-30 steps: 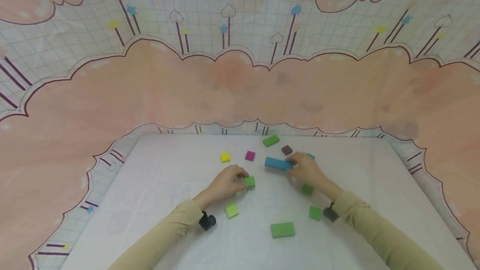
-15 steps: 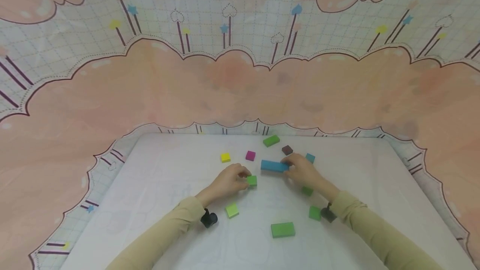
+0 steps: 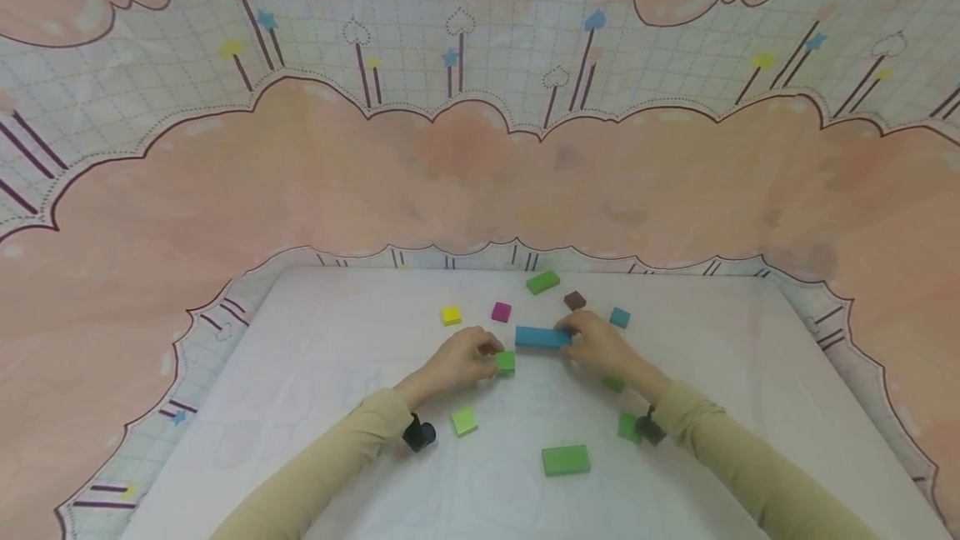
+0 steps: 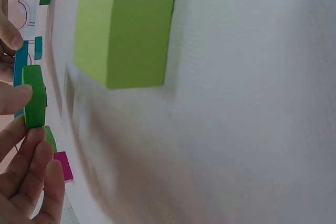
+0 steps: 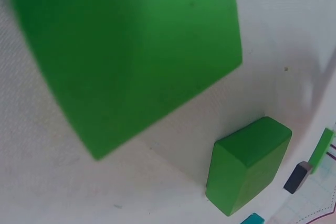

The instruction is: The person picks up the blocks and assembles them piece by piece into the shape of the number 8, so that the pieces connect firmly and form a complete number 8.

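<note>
In the head view my left hand (image 3: 453, 359) pinches a small green block (image 3: 506, 362) between thumb and fingers, near the middle of the white table (image 3: 337, 448). The left wrist view has this green block (image 4: 34, 103) upright between thumb and fingertips, the other fingers spread below. Opposite it, my right hand (image 3: 606, 348) grips the right end of a long blue block (image 3: 538, 337), whose left end points toward the left hand, just behind the green block. The right wrist view leaves the right hand out and looks at two green blocks on the table, one very close (image 5: 142, 61).
Beyond the hands lie a yellow block (image 3: 450, 315), a magenta block (image 3: 501, 312), a brown block (image 3: 575, 300), a long green block (image 3: 543, 282) and a small blue block (image 3: 619, 317). Nearer are a light green block (image 3: 464, 421) and a green rectangular block (image 3: 566, 460).
The right hand has brought the long blue block leftward and slightly nearer, uncovering the small blue block behind. The left hand has shifted a little right with its green block.
</note>
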Motion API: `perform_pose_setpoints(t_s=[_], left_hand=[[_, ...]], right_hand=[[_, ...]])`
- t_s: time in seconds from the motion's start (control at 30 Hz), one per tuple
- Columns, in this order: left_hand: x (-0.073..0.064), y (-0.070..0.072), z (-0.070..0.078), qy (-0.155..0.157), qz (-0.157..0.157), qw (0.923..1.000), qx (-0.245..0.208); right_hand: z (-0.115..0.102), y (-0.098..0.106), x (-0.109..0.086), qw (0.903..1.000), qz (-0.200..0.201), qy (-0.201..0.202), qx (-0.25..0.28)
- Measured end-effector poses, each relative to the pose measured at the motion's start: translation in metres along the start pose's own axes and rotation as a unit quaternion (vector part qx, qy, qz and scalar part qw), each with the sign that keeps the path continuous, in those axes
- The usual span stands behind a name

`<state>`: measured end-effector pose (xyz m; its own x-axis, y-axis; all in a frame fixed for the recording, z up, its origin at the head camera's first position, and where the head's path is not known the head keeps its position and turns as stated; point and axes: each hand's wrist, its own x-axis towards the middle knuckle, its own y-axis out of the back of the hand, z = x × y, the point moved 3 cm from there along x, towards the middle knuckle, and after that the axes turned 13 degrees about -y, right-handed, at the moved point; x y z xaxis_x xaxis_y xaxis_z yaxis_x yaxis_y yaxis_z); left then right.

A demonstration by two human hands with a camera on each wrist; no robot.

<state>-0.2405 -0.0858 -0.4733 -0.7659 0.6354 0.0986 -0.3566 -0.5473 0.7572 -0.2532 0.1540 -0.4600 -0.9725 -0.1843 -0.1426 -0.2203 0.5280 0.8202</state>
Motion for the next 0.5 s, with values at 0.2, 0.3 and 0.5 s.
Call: perform_pose_setpoints(t_s=[0.2,0.3,0.5], left_hand=[[0.0023,-0.0001,-0.0018,-0.001,-0.003,1.0000,-0.001],[0.0035,-0.0006,-0.0025,0.002,-0.006,1.0000,-0.004],[0.0050,-0.0013,-0.0039,0.005,-0.009,0.9999,0.002]], right_hand=[[-0.0019,-0.0016,0.0005,1.0000,-0.004,0.006,-0.005],[-0.0021,-0.0031,0.0013,0.9999,-0.007,-0.001,-0.007],[0.0006,-0.0077,0.0046,0.9999,-0.012,-0.009,-0.008]])
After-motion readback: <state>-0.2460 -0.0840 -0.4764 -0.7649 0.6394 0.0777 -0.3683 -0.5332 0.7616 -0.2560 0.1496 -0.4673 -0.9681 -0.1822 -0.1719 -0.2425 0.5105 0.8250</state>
